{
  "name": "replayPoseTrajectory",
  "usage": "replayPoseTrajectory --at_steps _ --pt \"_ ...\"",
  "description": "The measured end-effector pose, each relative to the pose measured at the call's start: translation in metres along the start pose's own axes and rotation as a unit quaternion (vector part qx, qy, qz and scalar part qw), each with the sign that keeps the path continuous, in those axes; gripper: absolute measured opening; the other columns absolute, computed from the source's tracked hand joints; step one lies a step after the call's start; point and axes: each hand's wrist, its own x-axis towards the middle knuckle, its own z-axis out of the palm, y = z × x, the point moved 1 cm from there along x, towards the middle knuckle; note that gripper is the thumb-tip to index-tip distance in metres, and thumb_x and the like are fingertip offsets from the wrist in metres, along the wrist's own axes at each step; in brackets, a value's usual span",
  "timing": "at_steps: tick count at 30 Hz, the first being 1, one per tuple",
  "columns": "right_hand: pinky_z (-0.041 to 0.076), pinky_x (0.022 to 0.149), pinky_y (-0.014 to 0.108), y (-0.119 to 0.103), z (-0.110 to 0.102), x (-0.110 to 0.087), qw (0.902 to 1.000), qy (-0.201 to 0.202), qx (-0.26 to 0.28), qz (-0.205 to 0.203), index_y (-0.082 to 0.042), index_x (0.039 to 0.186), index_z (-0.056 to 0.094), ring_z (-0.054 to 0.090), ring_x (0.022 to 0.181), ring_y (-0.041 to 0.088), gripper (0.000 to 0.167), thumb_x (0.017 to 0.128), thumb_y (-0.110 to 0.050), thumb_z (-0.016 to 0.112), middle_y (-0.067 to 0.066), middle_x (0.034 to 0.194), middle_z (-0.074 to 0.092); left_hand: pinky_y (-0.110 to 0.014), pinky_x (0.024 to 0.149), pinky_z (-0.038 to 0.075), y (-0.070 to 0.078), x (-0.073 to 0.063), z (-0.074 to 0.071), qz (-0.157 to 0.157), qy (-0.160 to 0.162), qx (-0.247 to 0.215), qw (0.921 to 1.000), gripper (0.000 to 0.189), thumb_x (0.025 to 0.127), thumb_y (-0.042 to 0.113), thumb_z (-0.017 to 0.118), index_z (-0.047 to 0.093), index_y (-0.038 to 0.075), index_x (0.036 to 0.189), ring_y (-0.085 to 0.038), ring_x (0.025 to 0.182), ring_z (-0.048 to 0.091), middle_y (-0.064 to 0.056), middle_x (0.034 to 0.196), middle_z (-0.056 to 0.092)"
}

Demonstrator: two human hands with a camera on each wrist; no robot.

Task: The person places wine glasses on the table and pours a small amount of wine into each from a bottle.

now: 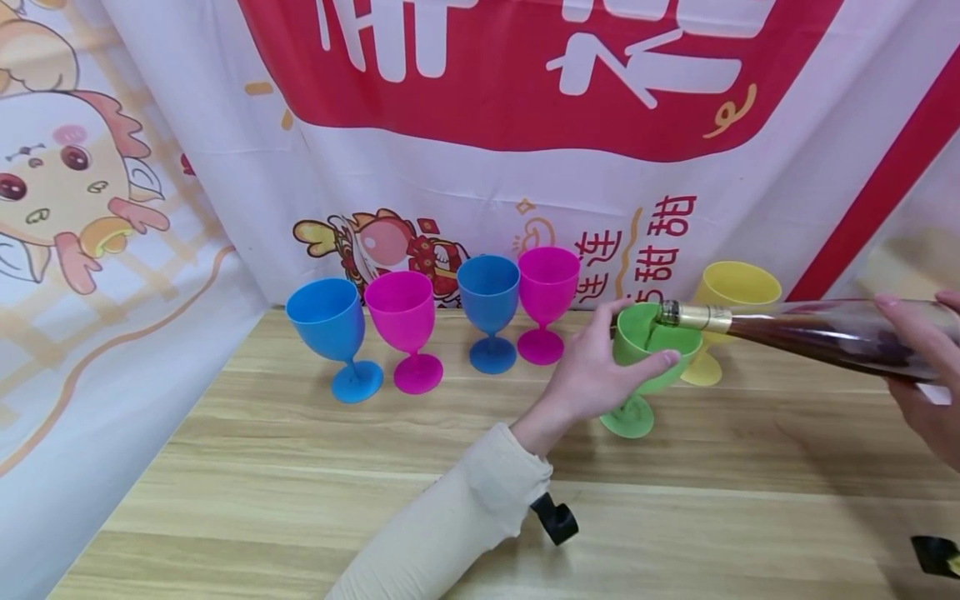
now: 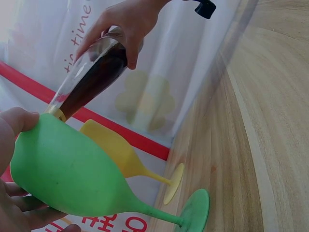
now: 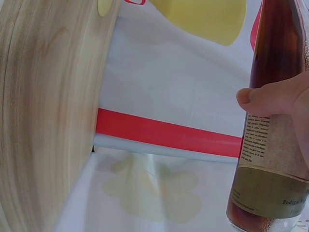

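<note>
My left hand (image 1: 592, 367) grips the bowl of a green plastic goblet (image 1: 652, 379), thumb on the near side and fingers around the back. In the left wrist view the green goblet (image 2: 72, 169) leans a little; whether its foot fully touches the table I cannot tell. My right hand (image 1: 926, 367) holds a clear glass wine bottle (image 1: 817, 333) with dark red-brown liquid, tipped nearly level. Its mouth is over the goblet's rim, and a thin dark stream shows inside. In the right wrist view the thumb lies across the bottle's label (image 3: 275, 145).
A yellow goblet (image 1: 738, 283) stands just behind the green one. To the left are a blue goblet (image 1: 326, 321), a pink goblet (image 1: 402, 317), another blue goblet (image 1: 489, 296) and another pink goblet (image 1: 549, 287). Behind the wooden table (image 1: 300, 500) hangs a printed cloth (image 1: 450, 175).
</note>
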Motion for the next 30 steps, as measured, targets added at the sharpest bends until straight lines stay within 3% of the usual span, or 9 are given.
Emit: replayPoseTrajectory --at_steps 7,14,26,30 --pt "0.017 0.137 0.050 -0.0016 -0.0014 -0.0002 0.9999 -0.008 -0.002 0.010 -0.025 0.162 0.043 0.031 0.151 0.055 0.070 0.109 -0.058 0.012 0.034 0.165 0.030 -0.033 0.103 0.057 -0.0002 0.0003 0.0003 -0.003 -0.001 0.003 1.0000 0.085 0.090 0.056 0.080 0.037 0.033 0.159 -0.010 0.122 0.064 0.005 0.144 0.064" --pt "0.017 0.136 0.051 -0.0044 0.0016 0.0010 0.9988 -0.010 0.008 0.048 -0.026 0.163 0.042 0.030 0.155 0.051 0.084 0.101 -0.070 0.006 0.036 0.163 0.032 -0.033 0.102 0.057 -0.0006 0.0003 0.0005 0.001 -0.002 0.000 1.0000 0.085 0.090 0.056 0.080 0.037 0.033 0.159 -0.009 0.121 0.063 0.006 0.143 0.064" --pt "0.017 0.137 0.049 -0.0046 0.0029 0.0008 0.9984 -0.005 0.015 0.054 -0.027 0.162 0.043 0.031 0.154 0.051 0.085 0.102 -0.074 0.007 0.037 0.162 0.033 -0.029 0.098 0.058 -0.0001 -0.0001 0.0006 0.003 -0.004 -0.003 1.0000 0.084 0.090 0.055 0.080 0.037 0.033 0.158 -0.008 0.118 0.064 0.005 0.141 0.065" --pt "0.018 0.136 0.052 -0.0063 0.0002 0.0007 0.9984 -0.011 0.006 0.056 -0.029 0.163 0.041 0.029 0.156 0.051 0.075 0.104 -0.063 0.009 0.033 0.165 0.031 -0.029 0.098 0.058 0.0001 0.0000 0.0007 0.002 -0.004 -0.006 1.0000 0.084 0.090 0.055 0.080 0.037 0.033 0.158 -0.008 0.118 0.064 0.005 0.141 0.065"
